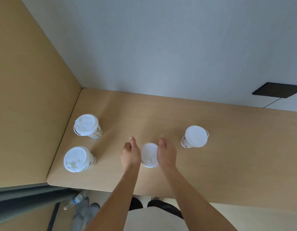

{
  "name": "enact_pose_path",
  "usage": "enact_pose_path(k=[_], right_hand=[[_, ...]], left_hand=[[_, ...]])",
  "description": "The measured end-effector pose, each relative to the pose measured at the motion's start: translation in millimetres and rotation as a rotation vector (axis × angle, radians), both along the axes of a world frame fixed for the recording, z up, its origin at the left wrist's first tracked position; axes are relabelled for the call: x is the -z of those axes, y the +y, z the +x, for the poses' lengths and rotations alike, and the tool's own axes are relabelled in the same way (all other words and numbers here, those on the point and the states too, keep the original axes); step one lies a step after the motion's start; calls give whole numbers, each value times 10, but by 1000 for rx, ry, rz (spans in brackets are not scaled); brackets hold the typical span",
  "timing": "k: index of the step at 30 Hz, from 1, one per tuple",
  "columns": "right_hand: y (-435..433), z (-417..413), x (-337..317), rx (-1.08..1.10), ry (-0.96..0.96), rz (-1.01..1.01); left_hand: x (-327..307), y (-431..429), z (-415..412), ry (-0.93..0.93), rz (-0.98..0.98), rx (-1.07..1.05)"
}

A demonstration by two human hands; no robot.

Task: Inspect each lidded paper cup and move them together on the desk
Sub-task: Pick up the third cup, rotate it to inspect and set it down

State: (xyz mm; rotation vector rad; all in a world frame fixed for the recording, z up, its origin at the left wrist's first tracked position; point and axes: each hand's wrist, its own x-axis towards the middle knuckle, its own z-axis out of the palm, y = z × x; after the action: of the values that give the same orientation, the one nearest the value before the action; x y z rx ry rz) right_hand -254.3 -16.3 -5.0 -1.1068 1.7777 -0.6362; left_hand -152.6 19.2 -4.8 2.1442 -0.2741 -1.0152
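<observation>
Several white-lidded paper cups stand upright on the wooden desk (227,164). One cup (149,155) is in the middle, between my two hands. My left hand (130,154) is just left of it and my right hand (167,151) just right of it, fingers loosely apart; whether either touches the cup's wall is hidden. Two cups stand at the left: a far one (87,125) and a near one (77,159). Another cup (195,136) stands to the right.
A tall wooden panel (28,97) borders the desk on the left and a pale wall (177,47) lies behind. The near desk edge runs below my forearms. On the floor below are a plastic bottle (76,200) and shoes (85,212).
</observation>
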Motion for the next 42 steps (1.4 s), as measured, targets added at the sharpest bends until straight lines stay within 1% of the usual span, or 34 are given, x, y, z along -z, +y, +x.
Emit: enact_pose_path(k=[2, 4, 6, 9, 11, 13, 15, 17, 19, 20, 21, 22, 24, 25, 26, 28, 29, 31, 32, 34, 36, 39, 42], right_hand=[[-49, 71, 29, -90, 24, -3], [-60, 103, 87, -110, 25, 80], [-57, 109, 153, -82, 17, 146], [-61, 138, 190, -46, 18, 170], [-72, 143, 238, -11, 20, 184], [-78, 131, 277, 23, 6, 205], [-69, 153, 234, 77, -22, 225], [-21, 158, 169, 156, -66, 255], [60, 85, 153, 209, -113, 341], [96, 27, 150, 209, -123, 387], [112, -29, 148, 167, -86, 374], [104, -67, 148, 71, 2, 272], [42, -66, 138, -155, 169, -98], [10, -21, 141, -274, 212, -282], [-24, 32, 166, -401, 246, -418], [-53, 124, 242, -629, 350, -630], [-55, 150, 267, -746, 430, -676], [-83, 170, 294, -907, 593, -702], [-91, 182, 305, -936, 656, -687], [-93, 211, 315, -941, 749, -635], [-90, 240, 340, -950, 793, -610], [-106, 266, 347, -974, 811, -597], [-107, 270, 270, -969, 817, -540]], left_hand=[[-17, 13, -173, 213, 27, -165], [10, -18, -325, 281, 16, -290], [71, -58, -371, 235, -4, -366], [193, -83, -333, 140, 16, -347], [225, -96, -315, 111, 37, -346], [224, -110, -305, 81, 15, -358], [231, -120, -267, 63, -25, -301], [222, -165, -180, 37, -49, -139], [220, -225, -88, -51, -90, 49], [202, -245, -51, -95, -135, 97], [161, -261, -23, -121, -178, 105], [114, -273, -4, -124, -210, 75], [46, -261, 22, -103, -250, -58], [51, -235, 26, -82, -263, -141], [66, -197, 28, -52, -267, -210], [107, -122, 2, 45, -241, -282], [138, -89, -30, 118, -218, -305], [209, -38, -104, 279, -170, -366], [252, -16, -131, 346, -154, -398], [325, 2, -156, 416, -143, -431], [368, -5, -162, 440, -141, -454], [385, -13, -170, 465, -149, -499], [378, 5, -153, 486, -138, -475]])
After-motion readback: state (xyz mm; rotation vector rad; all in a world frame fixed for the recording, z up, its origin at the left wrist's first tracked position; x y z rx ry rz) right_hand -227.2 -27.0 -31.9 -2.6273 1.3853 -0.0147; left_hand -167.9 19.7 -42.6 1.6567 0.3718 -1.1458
